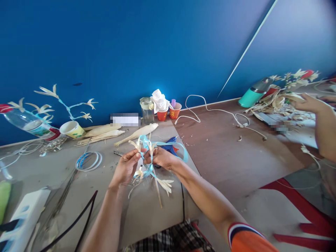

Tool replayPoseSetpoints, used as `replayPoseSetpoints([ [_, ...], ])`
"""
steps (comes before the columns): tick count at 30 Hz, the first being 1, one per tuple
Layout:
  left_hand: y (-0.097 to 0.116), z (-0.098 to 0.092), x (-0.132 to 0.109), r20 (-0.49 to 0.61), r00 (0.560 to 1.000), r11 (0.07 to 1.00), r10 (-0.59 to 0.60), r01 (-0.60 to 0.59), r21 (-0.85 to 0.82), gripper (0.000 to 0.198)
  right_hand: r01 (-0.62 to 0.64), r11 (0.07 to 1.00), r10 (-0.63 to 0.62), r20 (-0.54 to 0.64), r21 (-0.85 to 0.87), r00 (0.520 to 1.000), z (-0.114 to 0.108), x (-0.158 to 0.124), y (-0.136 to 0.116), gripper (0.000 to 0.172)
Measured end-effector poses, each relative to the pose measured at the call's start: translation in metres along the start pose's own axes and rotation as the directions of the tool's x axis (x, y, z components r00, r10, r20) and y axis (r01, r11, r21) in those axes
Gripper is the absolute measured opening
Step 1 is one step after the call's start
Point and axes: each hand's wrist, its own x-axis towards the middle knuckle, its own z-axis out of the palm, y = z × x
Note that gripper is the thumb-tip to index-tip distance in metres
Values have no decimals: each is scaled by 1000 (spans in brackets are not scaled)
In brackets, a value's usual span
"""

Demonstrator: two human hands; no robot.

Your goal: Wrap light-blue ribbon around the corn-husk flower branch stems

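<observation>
In front of me, my left hand (127, 165) pinches a pale dried-husk flower (136, 144) at its base. My right hand (162, 158) has its fingers closed at the light blue tape (183, 150) wound about the stems, close beside the left fingertips. The tape loops out past the right wrist. Below the hands hangs another pale husk flower (165, 185) on the same branch, with a thin bare stick (159, 196) pointing down. A blue glue gun (170, 147) lies just behind the right hand, partly hidden by it.
Left stand a paper cup (72, 129) with a finished flower branch and a tipped plastic bottle (34, 127). A tape roll (89, 161), dried husks (139, 133), a glass jar (147, 110) and red cups (175, 111) lie around. Right, another person's hand (306, 103) touches husks.
</observation>
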Motion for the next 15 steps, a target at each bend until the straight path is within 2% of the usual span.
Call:
replayPoseSetpoints([
  [3,-2,-3,2,9,1000,1000,3,-3,-31,25,-13,1000,13,-7,-23,1000,-1,0,1,20],
  [7,-4,-7,6,-43,997,998,59,-60,-10,24,40,997,-41,-23,-60,999,0,-2,-2,17],
  [15,-10,-12,10,-148,981,980,128,-102,172,32,37,997,-44,-86,-75,995,-3,-2,0,21],
])
